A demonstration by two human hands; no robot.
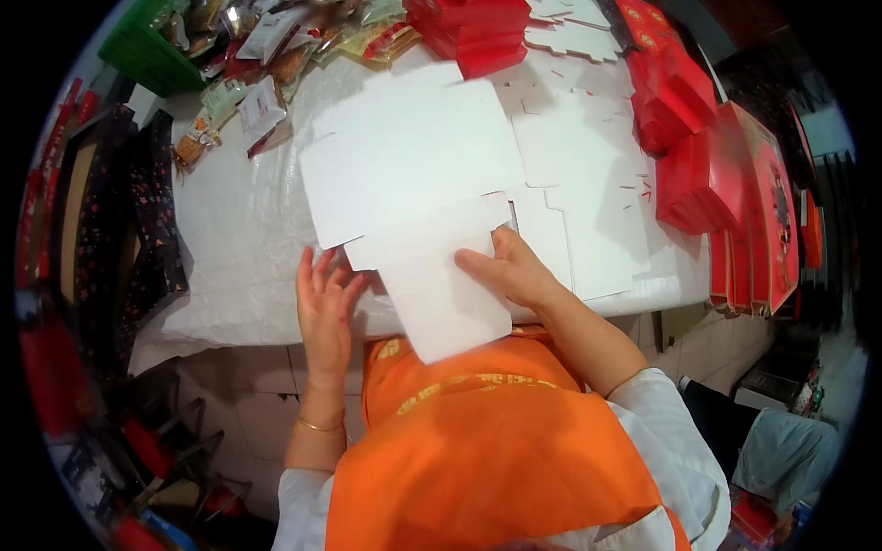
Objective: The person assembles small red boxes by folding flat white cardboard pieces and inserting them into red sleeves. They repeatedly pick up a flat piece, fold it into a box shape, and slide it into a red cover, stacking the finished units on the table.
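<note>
A flat white box blank (413,156) with die-cut flaps lies in front of me, its narrow end flap (447,308) reaching over the table's near edge. My right hand (519,271) grips the blank's right side near the fold, thumb on top and the other fingers mostly hidden beneath. My left hand (326,298) is beside the blank's left edge with its fingers apart and nothing in it. Whether its fingertips touch the edge, I cannot tell. More flat white blanks (597,220) lie to the right, partly under this one.
Red boxes (694,179) are stacked at the right, with more red ones (469,32) at the back. Wrapped snack packets (262,106) lie by a green basket (147,46) at the far left. Dark flowered boxes (152,202) stand left of the white-covered table (234,266).
</note>
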